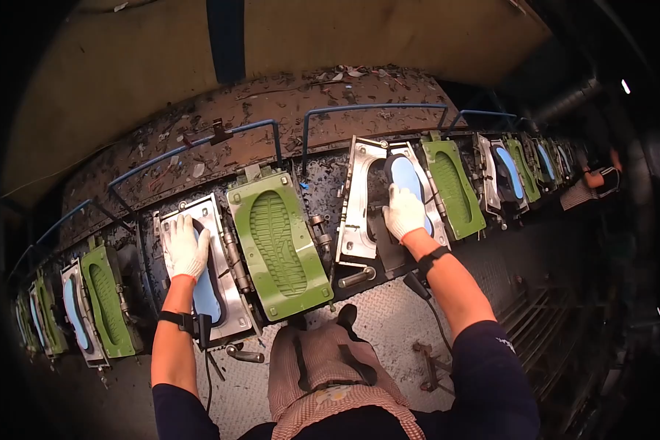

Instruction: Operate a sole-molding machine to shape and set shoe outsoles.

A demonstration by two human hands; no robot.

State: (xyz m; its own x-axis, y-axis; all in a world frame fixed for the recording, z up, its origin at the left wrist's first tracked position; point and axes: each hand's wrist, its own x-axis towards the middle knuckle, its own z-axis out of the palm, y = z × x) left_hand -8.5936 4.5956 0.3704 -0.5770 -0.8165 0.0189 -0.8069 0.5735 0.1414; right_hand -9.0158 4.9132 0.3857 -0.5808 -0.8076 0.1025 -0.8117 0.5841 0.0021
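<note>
Both my hands wear white knitted gloves. My left hand (185, 249) lies flat, fingers stretched, over the left silver mould frame (231, 297) and the upper part of a light blue shoe sole (206, 293) in it. My right hand (405, 211) has its fingers bent against another light blue sole (405, 173) with a dark rim. That sole sits at the right silver mould frame (356, 227), whose halves stand apart; what my fingertips do underneath is hidden. Between the hands rests a green mould plate (282, 246) with a treaded, sole-shaped hollow.
More green plates (455, 187) (110, 301) and silver moulds line the bench both ways. Blue rails (374, 107) run behind, before a brown ledge strewn with scraps (271, 95). Metal handles (357, 277) (244, 355) jut toward me. Another person's arm (598, 176) shows at far right.
</note>
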